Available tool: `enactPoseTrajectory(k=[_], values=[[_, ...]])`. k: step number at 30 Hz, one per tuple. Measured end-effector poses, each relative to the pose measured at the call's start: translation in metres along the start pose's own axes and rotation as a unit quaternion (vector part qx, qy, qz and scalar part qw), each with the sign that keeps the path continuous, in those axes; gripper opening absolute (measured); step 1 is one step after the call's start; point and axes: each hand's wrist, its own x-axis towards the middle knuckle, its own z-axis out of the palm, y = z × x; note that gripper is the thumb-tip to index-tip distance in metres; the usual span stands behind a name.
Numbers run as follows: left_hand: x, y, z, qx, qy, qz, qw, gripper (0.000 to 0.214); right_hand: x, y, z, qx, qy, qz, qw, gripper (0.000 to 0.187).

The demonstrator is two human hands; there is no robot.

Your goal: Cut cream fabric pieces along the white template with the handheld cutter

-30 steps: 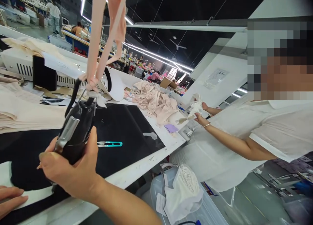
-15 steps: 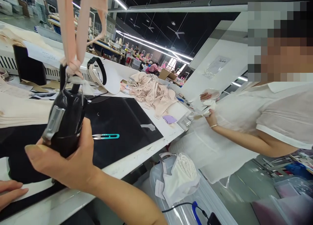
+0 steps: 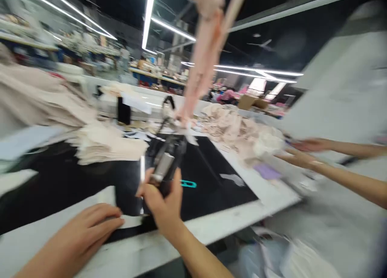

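My right hand is wrapped round a black hand-held tool with a silver lever on its side. I cannot make out its exact kind. It hangs from knotted pink fabric strips and stands upright at the edge of a white flat piece. On that piece my left hand lies flat with fingers stretched out, their tips pointing toward the tool. Whether the piece is cloth or paper I cannot tell. Just right of the tool, turquoise thread snips rest on the black mat.
A stack of cream fabric pieces lies behind my left hand. Heaped pink fabric and a purple piece are on the right of the table. A co-worker's hands reach in there with white cloth.
My view has turned left and shows more of the table and my left hand. The co-worker's hands have come down to the heap with the white cloth. My right hand still grips the black tool.
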Motion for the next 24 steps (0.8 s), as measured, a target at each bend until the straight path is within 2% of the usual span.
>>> enactPoseTrajectory(k=[2, 5, 9, 13, 19, 24], values=[[0.002, 0.009, -0.004, -0.005, -0.043, -0.019, 0.999, 0.031, -0.004, 0.002, -0.008, 0.006, 0.004, -0.012, 1.000, 0.033], [0.005, 0.017, 0.003, -0.015, -0.062, -0.060, 0.996, 0.023, -0.003, 0.008, -0.019, 0.007, -0.003, -0.021, 1.000, 0.039], [0.002, 0.020, 0.013, -0.007, -0.045, -0.074, 0.996, 0.017, 0.004, 0.010, -0.025, 0.013, -0.004, -0.030, 0.999, 0.037], [0.000, 0.020, 0.014, -0.008, -0.037, -0.074, 0.997, 0.020, 0.010, 0.012, -0.021, 0.013, -0.037, -0.058, 0.998, 0.032], [0.001, 0.019, 0.014, -0.005, -0.041, -0.073, 0.996, 0.021, 0.011, 0.025, -0.008, 0.028, -0.053, -0.060, 0.996, 0.036], [0.001, 0.020, 0.014, -0.005, -0.046, -0.069, 0.997, 0.018, 0.009, 0.030, -0.006, 0.032, -0.060, -0.056, 0.996, 0.037]])
